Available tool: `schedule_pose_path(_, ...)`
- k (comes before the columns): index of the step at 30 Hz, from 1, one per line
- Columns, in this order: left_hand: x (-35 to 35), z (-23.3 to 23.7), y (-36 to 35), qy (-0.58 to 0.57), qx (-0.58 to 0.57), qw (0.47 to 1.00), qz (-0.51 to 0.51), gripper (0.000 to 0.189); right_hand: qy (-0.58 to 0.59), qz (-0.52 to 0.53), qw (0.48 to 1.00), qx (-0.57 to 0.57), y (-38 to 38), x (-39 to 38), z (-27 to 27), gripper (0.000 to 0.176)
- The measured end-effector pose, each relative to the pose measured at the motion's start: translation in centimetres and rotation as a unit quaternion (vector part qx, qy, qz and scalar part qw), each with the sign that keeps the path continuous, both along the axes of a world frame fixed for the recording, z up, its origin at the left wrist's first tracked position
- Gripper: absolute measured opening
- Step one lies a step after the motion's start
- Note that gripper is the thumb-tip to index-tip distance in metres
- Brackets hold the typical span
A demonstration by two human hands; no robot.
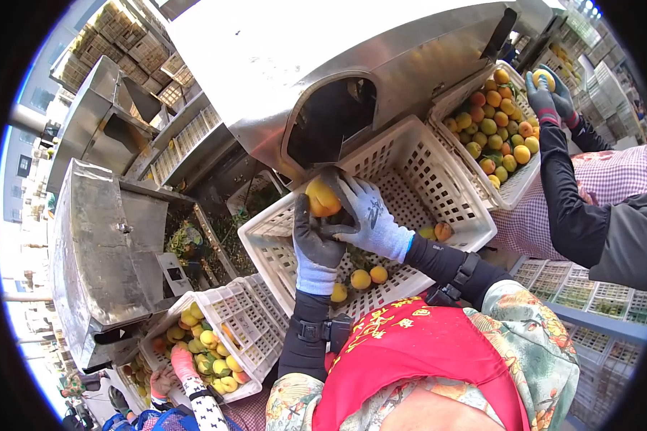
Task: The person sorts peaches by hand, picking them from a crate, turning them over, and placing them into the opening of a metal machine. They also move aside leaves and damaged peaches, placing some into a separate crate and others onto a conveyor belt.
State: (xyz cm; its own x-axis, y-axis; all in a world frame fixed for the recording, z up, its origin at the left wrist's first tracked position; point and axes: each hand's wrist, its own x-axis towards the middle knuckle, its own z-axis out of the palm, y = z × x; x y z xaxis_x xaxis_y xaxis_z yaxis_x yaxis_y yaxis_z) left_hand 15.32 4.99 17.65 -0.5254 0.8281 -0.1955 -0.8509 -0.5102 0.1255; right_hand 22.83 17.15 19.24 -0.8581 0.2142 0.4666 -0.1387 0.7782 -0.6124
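Note:
My left hand (316, 251), in a grey-and-black work glove, has its fingers curled around a yellow peach (323, 198). The fingers of my right hand (372, 217), gloved alike, are bent over the same peach from the other side. Both hands are held above a white plastic crate (449, 194) with slotted walls. On the crate's floor lie a few loose peaches (361, 279) near my side and a reddish peach (443, 230) toward the right. My palms hide part of the crate floor.
Ahead stands a metal machine (280, 57) with a dark opening (331, 118). At right, a co-worker's gloved hands (550, 97) hold a fruit beside a full crate (514, 197). At lower left, another person's hand (183, 363) touches fruit in a tilted crate (248, 316).

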Motion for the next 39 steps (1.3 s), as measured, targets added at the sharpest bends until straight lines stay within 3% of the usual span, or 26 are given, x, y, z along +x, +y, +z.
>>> schedule_pose_path(2, 0.1, 0.3, 0.7, 0.048, -0.08, 0.996, 0.0, 0.053, 0.009, -0.072, 0.997, -0.033, -0.6, -0.6, -0.2, 0.092)
schedule_pose_path(6, -0.6, 0.1, 1.4, 0.062, -0.086, 0.994, -0.005, 0.062, 0.012, -0.103, 0.995, -0.014, 0.9, -2.4, -1.3, 0.092)
schedule_pose_path(7, -0.6, -0.1, 1.2, 0.109, -0.149, 0.983, -0.001, 0.062, 0.018, -0.106, 0.994, -0.011, 1.3, -2.9, -1.2, 0.092)
schedule_pose_path(8, -0.6, -1.0, 1.0, 0.113, -0.145, 0.983, -0.002, 0.062, 0.026, -0.127, 0.992, 0.004, 1.6, -3.4, -1.0, 0.091)
schedule_pose_path(10, -0.7, -4.6, 0.5, 0.167, -0.316, 0.934, 0.006, 0.056, 0.037, -0.148, 0.988, 0.023, 2.7, -4.4, -1.1, 0.09)
schedule_pose_path(11, -0.8, -6.7, 0.2, 0.168, -0.314, 0.934, 0.007, 0.056, 0.035, -0.159, 0.986, 0.041, 3.2, -5.0, -1.5, 0.09)
schedule_pose_path(13, -1.0, -12.3, -0.4, 0.245, -0.477, 0.839, -0.094, 0.047, 0.018, -0.18, 0.981, 0.065, 3.9, -6.6, -2.1, 0.094)
schedule_pose_path(14, -0.6, -17.3, -1.0, 0.315, -0.465, 0.821, -0.101, 0.047, 0.024, -0.181, 0.982, 0.053, 4.7, -8.4, -2.0, 0.09)
schedule_pose_path(16, 2.0, -20.5, -1.5, 0.499, -0.525, 0.634, -0.27, 0.057, 0.092, -0.149, 0.982, 0.074, 6.4, -11.9, -1.8, 0.083)
schedule_pose_path(17, 3.8, -20.5, -1.9, 0.476, -0.529, 0.641, -0.287, 0.057, 0.112, -0.142, 0.981, 0.075, 6.6, -12.9, -2.9, 0.078)
schedule_pose_path(19, 5.7, -19.4, -1.1, 0.633, -0.439, 0.418, -0.481, 0.069, 0.131, -0.149, 0.978, 0.067, 7.0, -11.8, -0.4, 0.07)
schedule_pose_path(20, 7.0, -20.2, -1.5, 0.623, -0.438, 0.422, -0.491, 0.069, 0.162, -0.168, 0.972, 0.04, 6.6, -10.6, -0.1, 0.068)
schedule_pose_path(22, 8.4, -22.0, -1.8, 0.668, -0.344, 0.289, -0.593, 0.075, 0.1, -0.102, 0.988, 0.058, 6.3, -7.2, -1.7, 0.063)
schedule_pose_path(24, 8.3, -21.1, -1.6, 0.673, -0.343, 0.296, -0.585, 0.078, -0.007, 0.031, 0.992, 0.124, 6.0, -3.9, -4.8, 0.054)
schedule_pose_path(25, 8.5, -21.3, -1.8, 0.713, -0.332, 0.253, -0.563, 0.078, -0.056, 0.096, 0.981, 0.159, 5.4, -2.4, -8.4, 0.05)
schedule_pose_path(26, 8.6, -21.5, -2.0, 0.752, -0.32, 0.207, -0.538, 0.079, -0.162, 0.064, 0.984, 0.025, 4.3, -1.2, -12.5, 0.054)
schedule_pose_path(27, 9.0, -22.1, -2.4, 0.75, -0.319, 0.204, -0.542, 0.079, -0.261, 0.029, 0.958, -0.112, 3.2, -0.4, -16.2, 0.058)
schedule_pose_path(28, 9.5, -22.9, -2.7, 0.779, -0.316, 0.189, -0.507, 0.078, -0.258, 0.029, 0.959, -0.116, 2.5, -0.8, -18.2, 0.058)
schedule_pose_path(29, 9.5, -23.6, -2.5, 0.807, -0.315, 0.175, -0.468, 0.077, -0.348, -0.003, 0.936, -0.042, 2.1, -1.6, -19.7, 0.064)
schedule_pose_path(30, 9.3, -23.4, -2.3, 0.804, -0.318, 0.175, -0.471, 0.077, -0.436, -0.034, 0.899, 0.032, 1.5, -2.0, -21.7, 0.07)
schedule_pose_path(31, 8.8, -22.8, -2.2, 0.742, -0.368, 0.26, -0.497, 0.076, -0.473, 0.011, 0.875, 0.099, 1.5, -2.9, -25.8, 0.079)
schedule_pose_path(32, 8.0, -22.2, -1.9, 0.67, -0.415, 0.341, -0.512, 0.074, -0.468, 0.015, 0.878, 0.101, 1.8, -3.8, -27.1, 0.079)
schedule_pose_path(34, 6.3, -23.0, -3.3, 0.598, -0.481, 0.371, -0.523, 0.07, -0.439, -0.009, 0.897, 0.041, 1.3, -4.9, -28.4, 0.079)
schedule_pose_path(35, 5.7, -26.3, -4.9, 0.353, -0.53, 0.641, -0.429, 0.065, -0.393, 0.003, 0.917, -0.066, 1.9, -5.3, -28.6, 0.075)
schedule_pose_path(36, 5.5, -27.9, -6.4, 0.057, -0.503, 0.819, -0.272, 0.06, -0.395, 0.004, 0.916, -0.069, 2.1, -4.9, -28.3, 0.075)
schedule_pose_path(39, 2.3, -26.3, -6.7, 0.011, -0.469, 0.861, -0.197, 0.055, -0.411, 0.009, 0.892, -0.186, 3.6, -4.4, -23.7, 0.073)
